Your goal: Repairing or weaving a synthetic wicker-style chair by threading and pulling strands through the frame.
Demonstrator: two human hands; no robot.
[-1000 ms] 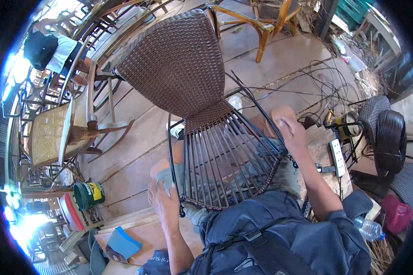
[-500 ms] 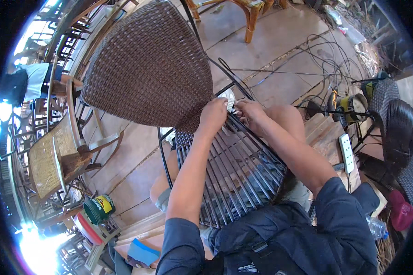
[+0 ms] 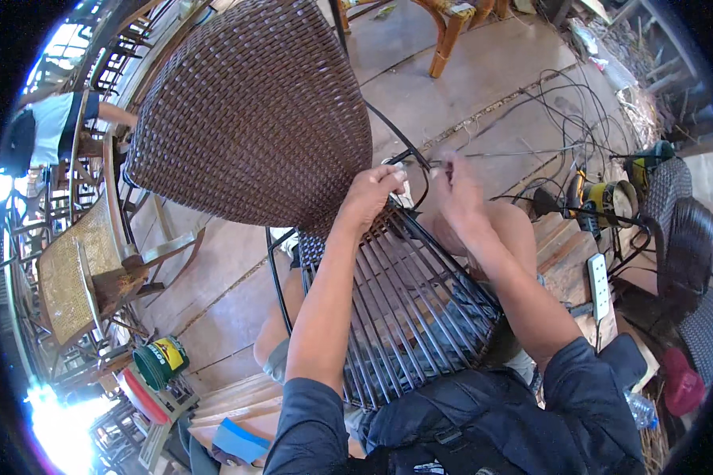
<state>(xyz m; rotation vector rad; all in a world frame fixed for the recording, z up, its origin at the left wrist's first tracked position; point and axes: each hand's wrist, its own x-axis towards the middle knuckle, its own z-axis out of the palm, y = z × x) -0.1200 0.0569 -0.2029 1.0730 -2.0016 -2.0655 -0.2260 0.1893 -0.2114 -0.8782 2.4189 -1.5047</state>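
Observation:
A chair with a woven dark-brown back (image 3: 253,111) lies across my lap, its back pointing away from me. Long dark strips (image 3: 404,293) run lengthwise over its seat frame, and a narrow woven band (image 3: 312,247) sits where they meet the back. My left hand (image 3: 372,196) is closed at the right corner of that junction; what its fingertips pinch is hidden. To the right, raised off the frame, my right hand (image 3: 461,194) has its fingers drawn together on a dark strand (image 3: 426,190) that loops down to the seat's edge. Motion blurs those fingertips.
Loose black strands (image 3: 562,119) coil on the tiled floor at the right. A white power strip (image 3: 599,286) rests on wood beside my right arm. At left stand a cane-seat chair (image 3: 87,273) and a green bucket (image 3: 160,364); another person (image 3: 55,131) is behind.
My right hand has moved right and away from my left hand, and the dark loop shows between them. My left hand stays at the seat corner. The chair has shifted slightly.

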